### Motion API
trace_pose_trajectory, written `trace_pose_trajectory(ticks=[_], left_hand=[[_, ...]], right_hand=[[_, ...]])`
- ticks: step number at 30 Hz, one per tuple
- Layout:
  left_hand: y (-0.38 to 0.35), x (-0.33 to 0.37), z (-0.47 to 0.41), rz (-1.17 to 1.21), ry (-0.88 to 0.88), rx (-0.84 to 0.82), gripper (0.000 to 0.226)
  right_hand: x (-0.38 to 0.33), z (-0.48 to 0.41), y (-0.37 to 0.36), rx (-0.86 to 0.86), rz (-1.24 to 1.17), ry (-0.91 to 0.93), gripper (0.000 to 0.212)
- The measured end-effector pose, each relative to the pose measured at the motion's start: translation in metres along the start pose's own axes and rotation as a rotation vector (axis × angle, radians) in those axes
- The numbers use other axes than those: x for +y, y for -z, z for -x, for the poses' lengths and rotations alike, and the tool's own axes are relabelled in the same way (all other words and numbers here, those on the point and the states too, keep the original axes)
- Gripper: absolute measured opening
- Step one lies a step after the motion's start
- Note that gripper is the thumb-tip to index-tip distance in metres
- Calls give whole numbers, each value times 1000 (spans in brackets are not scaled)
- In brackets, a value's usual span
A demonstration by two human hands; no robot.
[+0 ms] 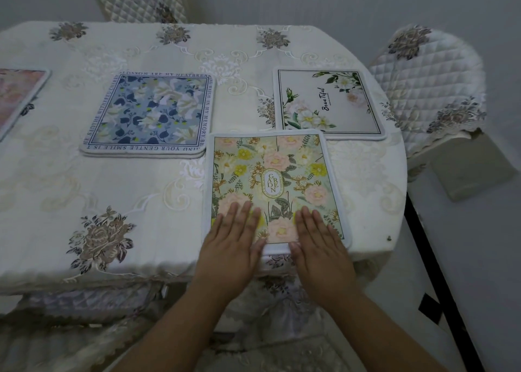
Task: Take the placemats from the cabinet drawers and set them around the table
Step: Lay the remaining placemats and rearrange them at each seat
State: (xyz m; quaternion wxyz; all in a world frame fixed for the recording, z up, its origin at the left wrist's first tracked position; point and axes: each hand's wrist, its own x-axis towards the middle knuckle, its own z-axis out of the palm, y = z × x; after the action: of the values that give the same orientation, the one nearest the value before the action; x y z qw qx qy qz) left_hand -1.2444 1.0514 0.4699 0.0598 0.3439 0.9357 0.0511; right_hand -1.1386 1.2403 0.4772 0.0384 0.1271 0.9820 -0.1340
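I press my left hand (234, 238) and right hand (317, 240) flat, fingers straight, on the garden placemat (270, 180), just right of the blue placemat (149, 112).

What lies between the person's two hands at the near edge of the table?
In the head view, a strip of the Garden placemat, printed with a pink flower, shows between the left hand and the right hand; both rest flat on it.
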Motion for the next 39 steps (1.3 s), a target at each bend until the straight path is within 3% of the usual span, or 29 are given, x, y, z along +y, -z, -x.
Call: trace_pose_trajectory(ticks=[6, 11, 14, 18, 33, 39], left_hand=[[10, -39, 14, 59, 142, -48, 72], [23, -37, -17, 54, 151, 27, 72], [26, -30, -58, 103, 127, 70, 66], [17, -34, -79, 90, 167, 9, 70], [14, -79, -76, 144, 201, 62, 73], [11, -79, -76, 148, 204, 94, 74]], right_hand=[[29, 14, 16, 32, -29, -54, 61], [17, -30, 38, 262, -163, -30, 50], [5, -74, 36, 141, -155, 1, 52], [7, -102, 20, -15, -29, -39, 64], [12, -102, 12, 13, 17, -50, 71], [38, -107, 16, 61, 17, -175, 79]])
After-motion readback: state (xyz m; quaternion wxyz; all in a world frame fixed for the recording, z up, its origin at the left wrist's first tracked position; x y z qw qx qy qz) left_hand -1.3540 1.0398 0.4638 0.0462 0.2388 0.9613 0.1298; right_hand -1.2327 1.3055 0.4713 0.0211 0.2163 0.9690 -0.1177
